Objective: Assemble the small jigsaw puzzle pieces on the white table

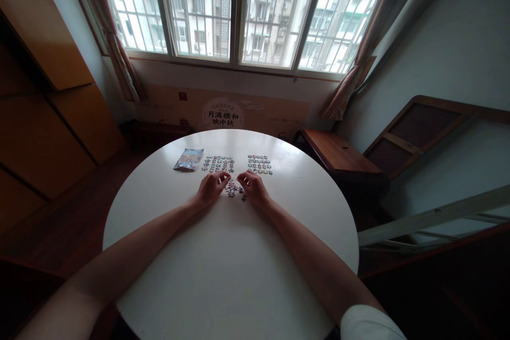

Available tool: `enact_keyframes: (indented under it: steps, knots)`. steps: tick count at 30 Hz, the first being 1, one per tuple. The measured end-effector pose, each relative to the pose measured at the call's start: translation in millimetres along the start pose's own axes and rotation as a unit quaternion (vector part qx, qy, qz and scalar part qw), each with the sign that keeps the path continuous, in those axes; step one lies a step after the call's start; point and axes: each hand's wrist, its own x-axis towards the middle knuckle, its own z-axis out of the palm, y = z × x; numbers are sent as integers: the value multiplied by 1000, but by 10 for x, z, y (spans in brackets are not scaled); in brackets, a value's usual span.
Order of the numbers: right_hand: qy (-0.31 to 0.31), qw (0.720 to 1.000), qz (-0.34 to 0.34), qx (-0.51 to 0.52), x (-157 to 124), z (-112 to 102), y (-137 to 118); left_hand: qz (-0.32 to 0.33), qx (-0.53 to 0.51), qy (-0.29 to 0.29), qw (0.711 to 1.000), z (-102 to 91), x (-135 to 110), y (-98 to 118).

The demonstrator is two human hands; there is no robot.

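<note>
My left hand (212,187) and my right hand (253,187) rest on a round white table (231,265), fingertips curled toward each other. Between them lies a small cluster of joined jigsaw pieces (234,189). Both hands pinch at its upper edge; what each finger holds is too small to make out. Beyond the hands lie two groups of loose jigsaw pieces, one on the left (217,163) and one on the right (260,163). A small printed puzzle bag (188,159) lies left of them.
A wooden bench (338,152) stands beyond the table on the right, beside a leaning wooden frame (422,133). A wide barred window (239,10) with curtains fills the far wall. Wooden cabinets (48,117) stand on the left.
</note>
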Motion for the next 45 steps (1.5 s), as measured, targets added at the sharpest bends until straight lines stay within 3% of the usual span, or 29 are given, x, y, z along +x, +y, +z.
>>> enact_keyframes:
  steps: [15, 38, 45]
  knots:
    - [11, 998, 33, -48, -17, 6, 29, 25, -3, 51, 998, 12, -1, 1]
    - [-34, 998, -21, -47, -33, -26, -72, 111, -18, -3, 994, 6, -9, 25]
    - [-43, 997, -25, -61, -47, -28, -78, 148, -7, 9, 989, 23, 0, 10]
